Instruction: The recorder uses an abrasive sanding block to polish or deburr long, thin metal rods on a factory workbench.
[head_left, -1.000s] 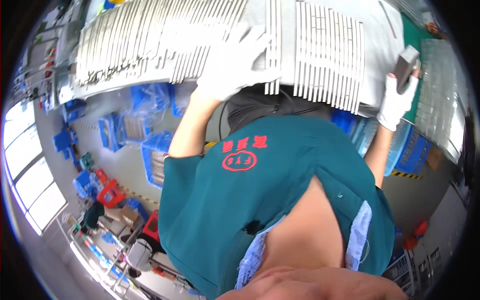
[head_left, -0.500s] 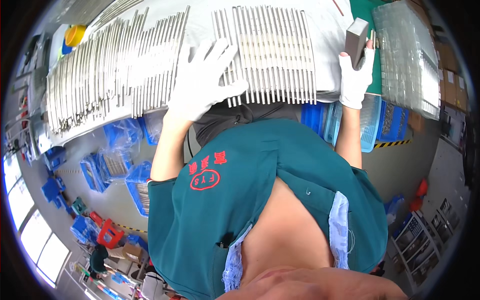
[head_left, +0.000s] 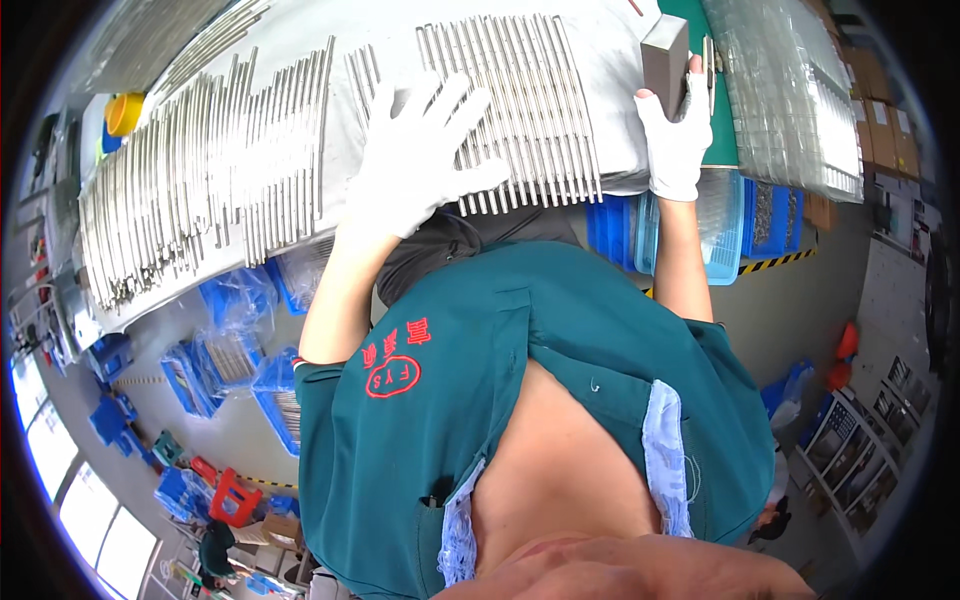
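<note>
My left hand point(head_left: 425, 155), in a white glove, lies spread over the left part of a row of slim metal rods point(head_left: 530, 110). Its palm and fingers hide part of that row, and a few rod ends show just left of the fingertips. In my right hand point(head_left: 677, 140), gloved with bare fingertips, a dark grey rectangular block point(head_left: 665, 65) stands upright between thumb and fingers. The block is to the right of the rods, by the edge of a green mat point(head_left: 722, 140).
A second, larger batch of metal rods point(head_left: 200, 160) covers the table's left side. Clear plastic trays point(head_left: 785, 100) are stacked at the right. Blue bins point(head_left: 770, 215) and a light blue basket point(head_left: 742, 240) sit below the table edge. A yellow roll point(head_left: 124, 114) stands far left.
My left hand has shifted right across the rods, uncovering some at its left. The whole view has moved slightly. My right hand still holds the block, turned a little.
</note>
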